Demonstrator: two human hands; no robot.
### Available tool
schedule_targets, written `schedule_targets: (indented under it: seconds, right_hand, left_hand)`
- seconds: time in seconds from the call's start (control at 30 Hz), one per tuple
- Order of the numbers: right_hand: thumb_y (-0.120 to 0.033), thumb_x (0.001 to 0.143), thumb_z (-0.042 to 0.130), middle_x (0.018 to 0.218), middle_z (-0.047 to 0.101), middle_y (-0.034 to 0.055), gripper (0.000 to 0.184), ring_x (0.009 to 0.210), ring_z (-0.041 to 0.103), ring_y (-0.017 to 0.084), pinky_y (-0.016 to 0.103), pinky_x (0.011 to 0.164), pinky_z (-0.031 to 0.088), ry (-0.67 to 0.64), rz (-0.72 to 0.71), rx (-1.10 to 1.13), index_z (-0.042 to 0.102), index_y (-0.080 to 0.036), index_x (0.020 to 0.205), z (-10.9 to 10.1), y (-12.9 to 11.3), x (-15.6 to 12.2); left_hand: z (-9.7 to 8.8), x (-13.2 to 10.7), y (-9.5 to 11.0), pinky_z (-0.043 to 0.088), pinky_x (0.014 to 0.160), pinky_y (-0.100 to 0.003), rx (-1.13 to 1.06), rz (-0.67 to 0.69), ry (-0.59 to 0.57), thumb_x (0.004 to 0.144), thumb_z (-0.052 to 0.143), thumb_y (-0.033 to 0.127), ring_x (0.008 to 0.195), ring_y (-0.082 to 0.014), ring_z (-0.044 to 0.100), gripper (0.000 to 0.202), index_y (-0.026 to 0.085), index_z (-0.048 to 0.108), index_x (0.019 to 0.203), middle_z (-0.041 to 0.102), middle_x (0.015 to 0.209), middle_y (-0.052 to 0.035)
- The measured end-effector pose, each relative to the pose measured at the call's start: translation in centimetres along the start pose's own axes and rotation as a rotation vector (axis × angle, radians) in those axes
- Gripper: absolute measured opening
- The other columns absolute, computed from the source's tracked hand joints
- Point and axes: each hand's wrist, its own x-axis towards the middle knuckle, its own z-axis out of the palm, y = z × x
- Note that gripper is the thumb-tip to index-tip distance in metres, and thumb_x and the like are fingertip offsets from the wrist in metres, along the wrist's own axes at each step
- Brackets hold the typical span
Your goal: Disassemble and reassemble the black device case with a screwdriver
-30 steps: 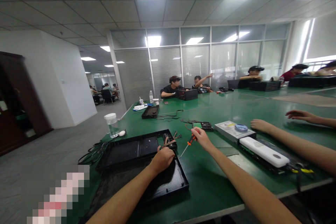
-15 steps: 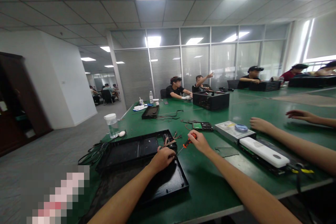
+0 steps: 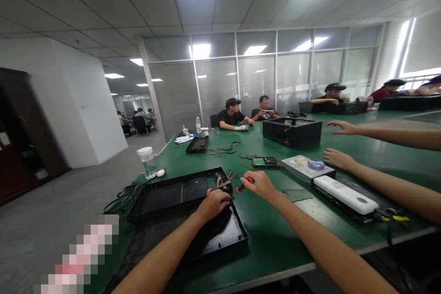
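Note:
My right hand [image 3: 259,184] is closed round a small screwdriver with an orange and black handle [image 3: 244,185]; its tip points left and down at the right rim of a black computer case panel [image 3: 193,232] lying flat on the green table [image 3: 275,239]. My left hand [image 3: 214,203] is closed, fingers curled down on that same rim beside a bundle of coloured wires [image 3: 220,184]; what it pinches is hidden. A second black panel [image 3: 172,193] lies just behind.
A co-worker's two hands [image 3: 336,158] reach in from the right, near a grey disc drive [image 3: 303,168] and a white bar-shaped part [image 3: 344,194]. An open black case [image 3: 292,131], a circuit board [image 3: 264,162], a lidded plastic jar [image 3: 147,162] and cables [image 3: 124,195] are on the table.
My right hand brought the screwdriver left and down to the panel rim near my left hand. The black case slid along the table toward the co-worker, whose far hand lifted toward it.

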Motion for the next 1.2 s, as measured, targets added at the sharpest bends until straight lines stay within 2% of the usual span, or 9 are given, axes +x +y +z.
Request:
schedule_targets:
  seconds: [0.1,0.33,0.43,0.57,0.73,0.87,1.0,1.1,1.2]
  right_hand:
    - [-0.048,0.081,0.041,0.057,0.060,0.0073,0.040,0.057,0.055,0.018,0.026,0.056,0.031,-0.098,-0.053,-0.176,0.058,-0.017,0.063,-1.6,-2.0,0.6]
    - [-0.047,0.084,0.038,0.070,0.065,0.0086,0.035,0.068,0.059,0.021,0.027,0.061,0.033,-0.282,-0.101,-0.243,0.058,-0.018,0.087,-2.8,-5.5,2.7]
    - [-0.053,0.082,0.039,0.067,0.064,0.0122,0.043,0.070,0.059,0.024,0.029,0.063,0.033,-0.302,-0.030,-0.318,0.060,-0.015,0.077,-2.7,-5.4,3.9]
    - [-0.049,0.082,0.042,0.072,0.064,0.0062,0.036,0.066,0.059,0.019,0.025,0.060,0.034,-0.353,-0.093,-0.236,0.056,-0.019,0.097,-2.7,-5.0,4.7]
    - [-0.057,0.082,0.036,0.063,0.060,0.0067,0.047,0.067,0.057,0.019,0.026,0.062,0.034,-0.231,-0.036,-0.187,0.057,-0.018,0.067,-1.5,-2.3,3.9]
    - [-0.052,0.083,0.032,0.053,0.051,-0.0006,0.046,0.052,0.048,0.012,0.022,0.052,0.034,-0.078,0.169,0.279,0.051,-0.017,0.061,1.0,3.1,1.2]
    - [-0.052,0.078,0.041,0.041,0.035,-0.0080,0.038,0.033,0.029,0.006,0.018,0.035,0.021,0.064,0.589,0.921,0.049,-0.016,0.068,3.5,7.5,-0.7]
    - [-0.045,0.077,0.046,0.043,0.035,-0.0085,0.029,0.032,0.026,0.004,0.015,0.032,0.016,0.247,0.828,1.271,0.045,-0.017,0.070,4.5,8.3,-0.6]
    - [-0.039,0.078,0.046,0.046,0.041,-0.0068,0.022,0.032,0.029,0.004,0.014,0.030,0.019,0.247,0.891,1.464,0.044,-0.018,0.071,4.9,7.6,-0.1]
  left_hand:
    - [0.1,-0.1,-0.1,0.038,0.078,-0.025,-0.013,-0.014,0.002,0.075,0.058,0.017,0.084,-0.0159,0.056,0.012,0.018,0.061,0.087,0.064,0.086,-0.0019]
    - [0.4,-0.2,-0.2,0.037,0.077,-0.025,0.002,-0.003,0.008,0.076,0.058,0.017,0.085,-0.0161,0.055,0.014,0.017,0.059,0.090,0.063,0.086,-0.0024]
    - [0.3,-0.3,-0.1,0.036,0.078,-0.026,0.027,-0.006,0.011,0.077,0.056,0.017,0.087,-0.0162,0.054,0.018,0.018,0.058,0.095,0.062,0.088,-0.0027]
    - [0.1,-0.5,-0.1,0.035,0.079,-0.027,0.037,-0.013,0.020,0.077,0.057,0.018,0.086,-0.0164,0.054,0.020,0.019,0.057,0.098,0.061,0.088,-0.0021]
    - [0.1,-0.6,0.0,0.034,0.081,-0.027,0.014,-0.022,0.023,0.077,0.057,0.017,0.088,-0.0166,0.053,0.025,0.020,0.055,0.102,0.061,0.090,-0.0024]
    - [0.1,-0.7,-0.1,0.036,0.081,-0.026,0.009,0.014,0.007,0.079,0.054,0.017,0.088,-0.0162,0.053,0.025,0.019,0.054,0.104,0.060,0.090,-0.0034]
    - [0.1,-0.8,-0.4,0.037,0.081,-0.027,0.040,0.068,-0.012,0.081,0.049,0.015,0.088,-0.0168,0.052,0.024,0.017,0.053,0.105,0.059,0.091,-0.0056]
    - [0.1,-0.9,-0.6,0.037,0.083,-0.028,0.034,0.155,-0.005,0.081,0.047,0.012,0.091,-0.0175,0.050,0.022,0.015,0.054,0.101,0.058,0.093,-0.0063]
    - [0.2,-1.0,-0.7,0.036,0.087,-0.029,0.031,0.219,0.012,0.081,0.045,0.010,0.094,-0.0175,0.048,0.022,0.015,0.054,0.100,0.056,0.096,-0.0067]
